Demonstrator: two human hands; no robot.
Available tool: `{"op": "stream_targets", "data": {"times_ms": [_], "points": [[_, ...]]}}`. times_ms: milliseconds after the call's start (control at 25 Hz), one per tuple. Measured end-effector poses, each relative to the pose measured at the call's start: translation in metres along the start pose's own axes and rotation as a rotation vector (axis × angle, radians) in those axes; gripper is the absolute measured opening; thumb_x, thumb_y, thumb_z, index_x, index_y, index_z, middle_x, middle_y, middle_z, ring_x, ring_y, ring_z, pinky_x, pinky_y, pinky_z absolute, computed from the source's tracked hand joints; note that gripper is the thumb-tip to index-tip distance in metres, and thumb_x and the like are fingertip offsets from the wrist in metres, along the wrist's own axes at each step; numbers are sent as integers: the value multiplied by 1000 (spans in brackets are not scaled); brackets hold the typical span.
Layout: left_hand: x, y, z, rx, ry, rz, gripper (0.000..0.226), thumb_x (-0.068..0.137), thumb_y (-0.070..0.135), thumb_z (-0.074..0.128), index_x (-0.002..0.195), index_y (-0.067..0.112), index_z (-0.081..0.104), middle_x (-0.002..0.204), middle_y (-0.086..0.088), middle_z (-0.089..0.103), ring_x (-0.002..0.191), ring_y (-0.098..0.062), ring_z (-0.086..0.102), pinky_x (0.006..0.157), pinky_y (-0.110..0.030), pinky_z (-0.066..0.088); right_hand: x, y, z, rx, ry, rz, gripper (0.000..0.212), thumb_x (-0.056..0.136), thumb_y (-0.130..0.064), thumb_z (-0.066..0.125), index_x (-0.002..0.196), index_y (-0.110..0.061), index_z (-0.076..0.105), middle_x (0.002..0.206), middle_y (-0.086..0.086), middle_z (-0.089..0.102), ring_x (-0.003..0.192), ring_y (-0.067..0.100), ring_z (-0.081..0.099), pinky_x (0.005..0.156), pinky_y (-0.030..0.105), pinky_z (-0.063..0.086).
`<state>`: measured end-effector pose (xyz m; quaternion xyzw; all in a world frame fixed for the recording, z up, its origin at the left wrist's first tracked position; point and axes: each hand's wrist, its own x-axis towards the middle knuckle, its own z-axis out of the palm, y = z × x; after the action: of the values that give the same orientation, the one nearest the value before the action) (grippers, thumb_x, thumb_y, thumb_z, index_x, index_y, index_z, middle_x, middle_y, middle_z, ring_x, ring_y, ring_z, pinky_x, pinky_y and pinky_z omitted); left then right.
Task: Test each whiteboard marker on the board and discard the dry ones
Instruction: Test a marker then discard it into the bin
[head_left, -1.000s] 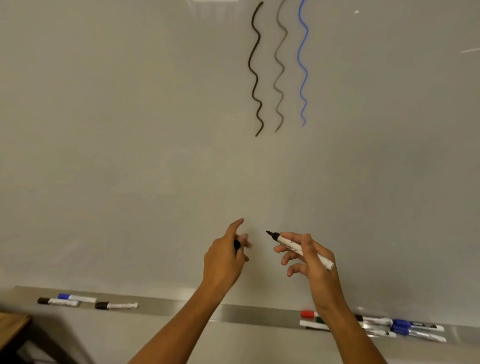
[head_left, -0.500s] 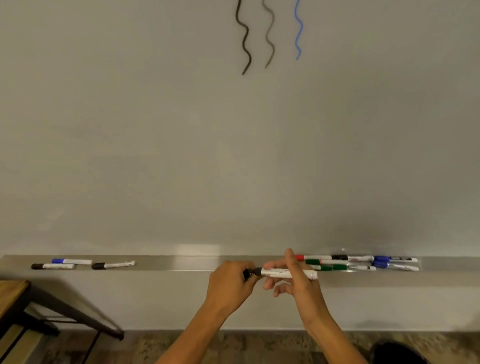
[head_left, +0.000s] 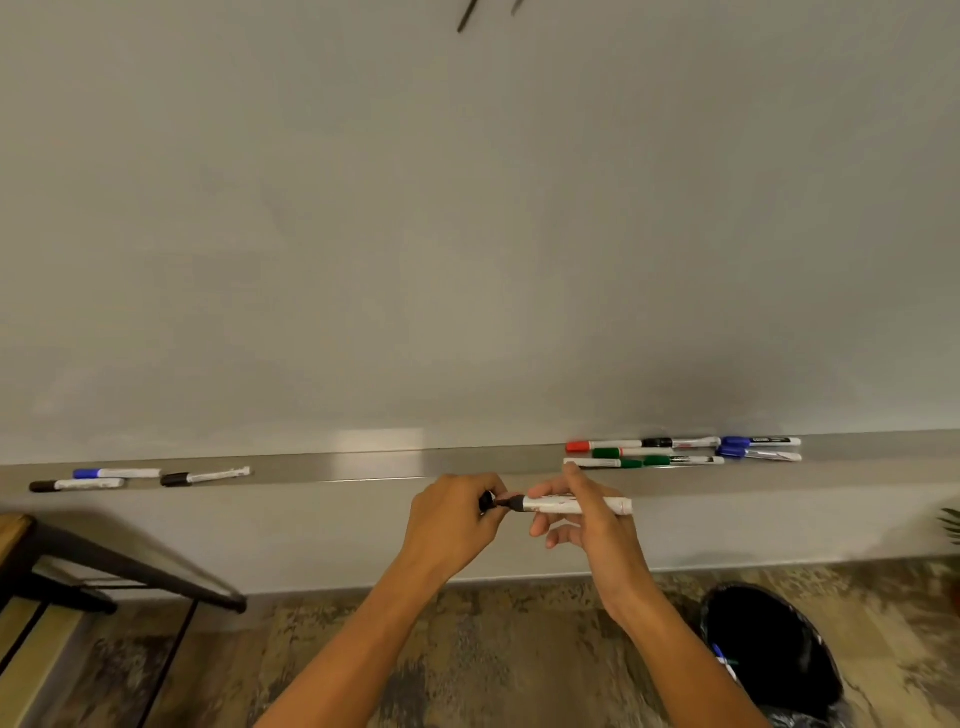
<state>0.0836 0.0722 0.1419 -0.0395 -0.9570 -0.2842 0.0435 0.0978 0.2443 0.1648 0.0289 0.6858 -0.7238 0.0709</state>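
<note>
Now our right hand pinches the black marker level, tip pointing left at the cap (black) pinched in our left hand.

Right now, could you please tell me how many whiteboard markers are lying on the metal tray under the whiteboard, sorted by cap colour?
Red-capped white markers: 1
Green-capped white markers: 3
Blue-capped white markers: 3
Black-capped white markers: 3
Total on the metal tray: 10, apart from the uncapped black marker held in the right hand.
</note>
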Motion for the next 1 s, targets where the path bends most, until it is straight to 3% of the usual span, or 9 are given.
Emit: {"op": "stream_targets", "data": {"times_ms": [200,320,440,560,680,880,1000], "points": [[3,0,2,134,-68,84,14,92,36,60,103,34,68,88,10,71,81,-13,64,65,-24,43,0,2,-4,-68,-47,14,45,105,-31,42,92,-6,77,79,18,74,74,27,68,67,39,53],[2,0,1,157,-122,187,13,93,39,57,96,30,67,81,7,69,76,-14,61,64,-26,44,-1,3,-4,-85,-83,25,41,105,-30,45,92,-11,78,78,18,74,76,28,68,68,40,53],[1,2,0,39,-202,265,8,91,30,58,95,28,65,71,6,64,64,-12,51,62,-30,45,-3,4,-2,-37,-128,13,36,98,-33,50,92,-12,78,79,19,72,73,27,66,65,42,52],[1,-1,-3,-67,-267,277,35,87,18,57,117,37,58,73,10,65,62,-9,51,62,-30,49,-4,5,-2,7,-156,21,32,96,-29,54,92,-9,78,76,20,69,71,31,60,58,37,46],[3,-2,-3,-135,-291,279,58,86,16,57,135,44,46,78,8,69,62,-6,53,63,-26,48,-8,9,2,46,-147,6,38,87,-39,58,89,-6,77,71,20,67,62,25,55,50,29,38],[6,7,-10,-100,-293,345,78,81,7,56,147,43,34,65,16,52,61,-5,48,68,-28,50,-15,14,7,149,-163,-11,45,82,-47,54,90,-9,77,66,21,65,53,17,42,49,28,23],[9,13,-10,-206,-305,413,82,77,3,54,147,40,37,56,20,50,52,-4,49,58,-15,41,-18,9,2,178,-122,-32,45,82,-46,53,86,-8,76,61,18,62,49,14,41,49,28,22]]}}
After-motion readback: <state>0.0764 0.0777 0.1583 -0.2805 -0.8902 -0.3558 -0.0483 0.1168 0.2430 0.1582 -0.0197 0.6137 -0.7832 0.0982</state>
